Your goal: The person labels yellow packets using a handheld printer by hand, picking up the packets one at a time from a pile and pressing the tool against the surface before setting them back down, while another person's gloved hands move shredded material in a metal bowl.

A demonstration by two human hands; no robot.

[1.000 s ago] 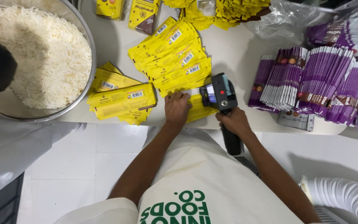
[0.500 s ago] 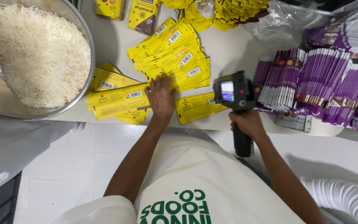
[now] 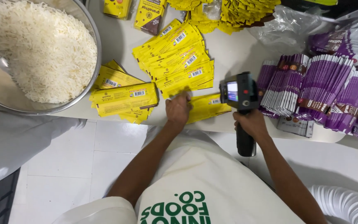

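My left hand [image 3: 178, 110] lies flat on a yellow flat pouch [image 3: 206, 107] at the table's near edge, fingers pressing it down. My right hand [image 3: 251, 124] grips the black handle of a handheld printer gun [image 3: 239, 93] with a small lit screen, held just right of that pouch. A fanned row of yellow pouches [image 3: 175, 56] lies beyond my left hand. A smaller stack of yellow pouches [image 3: 123, 99] lies to its left.
A big steel bowl of white rice [image 3: 38, 54] fills the left of the table. Rows of purple pouches [image 3: 315, 91] stand on the right, clear plastic bags [image 3: 289, 27] behind them. More yellow pouches [image 3: 228, 12] are heaped at the back. White tiled floor lies below.
My left hand slid left to the stack, then came back right onto the near pouch. The printer gun moved right, off the pouch. A dark-sleeved arm at the left edge is gone.
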